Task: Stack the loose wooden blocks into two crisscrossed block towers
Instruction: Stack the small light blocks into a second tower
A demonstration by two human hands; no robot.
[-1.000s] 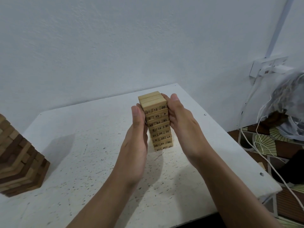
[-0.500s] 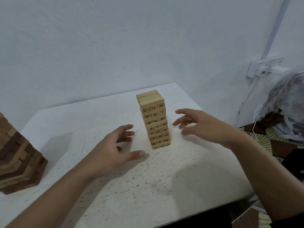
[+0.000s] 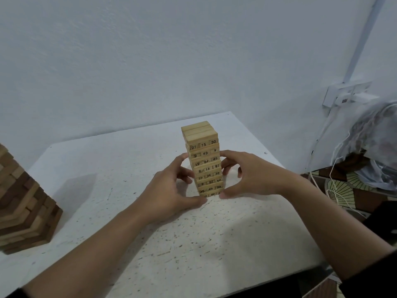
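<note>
A light wooden tower of numbered blocks [image 3: 204,153] stands upright on the white speckled table [image 3: 107,179], its layers crisscrossed. My left hand [image 3: 171,190] curls round the tower's lower left side, thumb at the base and fingers behind. My right hand [image 3: 251,175] curls round the lower right side, thumb at the bottom layer and fingers against the back. A second, larger tower of light and dark wooden blocks [image 3: 23,211] stands at the table's left edge, partly cut off by the frame.
A wall runs close behind the table. Right of the table are a wall socket [image 3: 345,94], white cables [image 3: 335,190] and a plastic-wrapped bundle [image 3: 376,143] over a patterned floor. The table's right and front edges are near my arms.
A second ago both hands pressed flat against the numbered tower's sides. They drew apart and off it, and now have come back in and curl round its lower layers.
</note>
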